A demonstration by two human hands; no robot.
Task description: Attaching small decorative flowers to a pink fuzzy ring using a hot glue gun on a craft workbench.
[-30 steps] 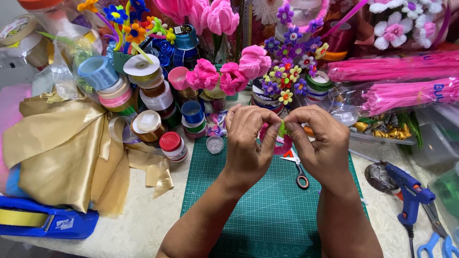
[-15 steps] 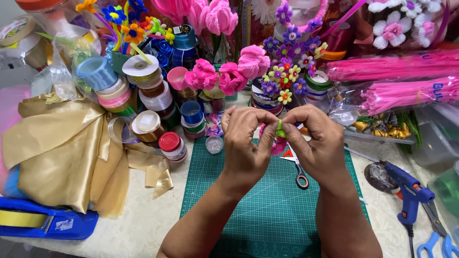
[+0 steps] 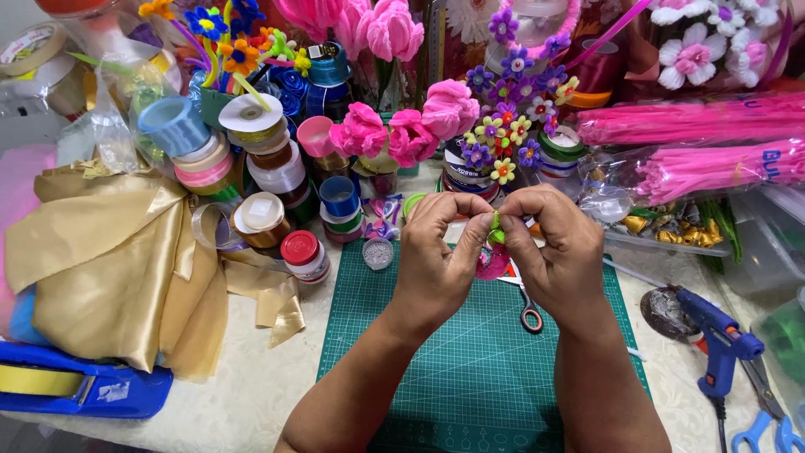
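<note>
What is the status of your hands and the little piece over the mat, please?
Left hand and right hand pinching a small green piece. Pink bit hanging beneath, above green mat. Scissors lying beside.

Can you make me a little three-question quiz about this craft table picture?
1. True or false: both hands, left hand and right hand, pinch one small green piece between their fingertips.
2. Which mat lies under the hands? A: green cutting mat B: red towel C: white plate
3. Fill in: the blue glue gun lies on the ____ side of the mat.

Key: 1 true; 2 A; 3 right
</note>
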